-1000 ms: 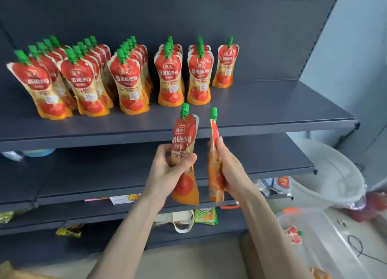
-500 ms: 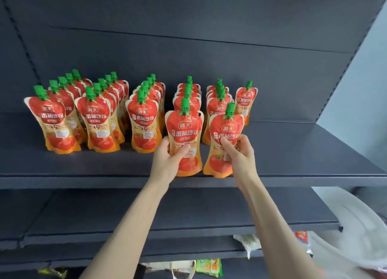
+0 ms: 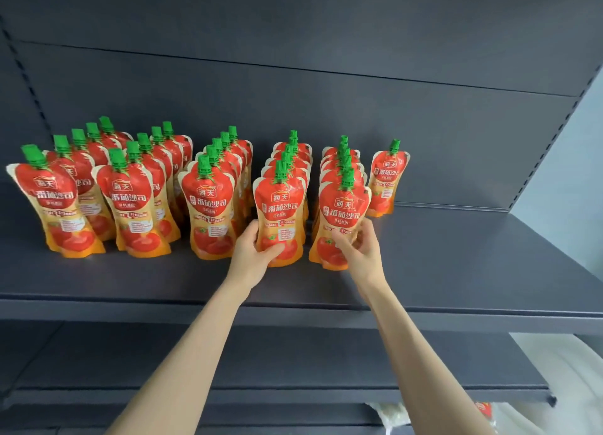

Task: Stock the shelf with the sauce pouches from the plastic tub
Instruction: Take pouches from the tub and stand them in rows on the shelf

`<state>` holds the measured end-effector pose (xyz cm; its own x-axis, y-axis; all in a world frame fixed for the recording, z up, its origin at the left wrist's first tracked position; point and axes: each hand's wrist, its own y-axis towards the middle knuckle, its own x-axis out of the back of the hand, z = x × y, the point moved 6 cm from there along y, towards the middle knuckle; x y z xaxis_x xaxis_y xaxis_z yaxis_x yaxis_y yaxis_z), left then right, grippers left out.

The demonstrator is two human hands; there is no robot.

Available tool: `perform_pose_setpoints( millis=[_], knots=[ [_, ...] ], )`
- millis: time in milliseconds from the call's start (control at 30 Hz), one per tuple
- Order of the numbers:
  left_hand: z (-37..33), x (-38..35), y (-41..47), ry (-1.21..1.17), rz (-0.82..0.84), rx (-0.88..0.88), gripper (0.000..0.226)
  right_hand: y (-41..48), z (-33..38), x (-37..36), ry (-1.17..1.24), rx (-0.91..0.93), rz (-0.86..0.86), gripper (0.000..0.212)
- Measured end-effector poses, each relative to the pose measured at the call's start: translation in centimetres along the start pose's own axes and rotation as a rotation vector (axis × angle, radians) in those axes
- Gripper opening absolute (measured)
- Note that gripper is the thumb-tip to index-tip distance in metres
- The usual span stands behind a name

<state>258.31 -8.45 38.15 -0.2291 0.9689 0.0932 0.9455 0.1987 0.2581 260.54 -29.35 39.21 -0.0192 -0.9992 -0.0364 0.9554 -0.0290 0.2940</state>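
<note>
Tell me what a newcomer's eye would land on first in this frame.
First, the crowd of red and orange sauce pouches with green caps, standing in front-to-back rows across the left and middle of the dark shelf. Next, the two bare hands at the front of those rows: the left hand grips the front pouch of one row, the right hand the front pouch of the next row. One lone pouch stands apart at the far right.

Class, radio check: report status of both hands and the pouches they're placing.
Left hand gripping a pouch, upright on the shelf. Right hand on the neighbouring pouch, fingers loose. Nothing in the way.
</note>
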Motion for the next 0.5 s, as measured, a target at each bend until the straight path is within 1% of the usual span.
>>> perform_pose_setpoints(
  millis=[100,200,333,500],
  knots=[
    [1.3,0.2,0.0,0.15,0.019,0.023,0.047,-0.7,-1.2,0.6,-0.123,0.002,0.022,0.038],
    [1.2,0.3,0.0,0.174,0.017,-0.005,0.048,-0.6,-1.1,1.1,-0.242,0.006,-0.036,0.042],
    [1.0,0.8,0.2,0.193,0.015,-0.029,0.041,-0.3,-1.2,1.3,-0.31,0.008,-0.044,0.042],
    [1.0,0.9,0.8,0.19,0.036,-0.024,0.035,-0.2,-1.8,1.2,-0.407,0.0,-0.029,0.051]
  ],
)
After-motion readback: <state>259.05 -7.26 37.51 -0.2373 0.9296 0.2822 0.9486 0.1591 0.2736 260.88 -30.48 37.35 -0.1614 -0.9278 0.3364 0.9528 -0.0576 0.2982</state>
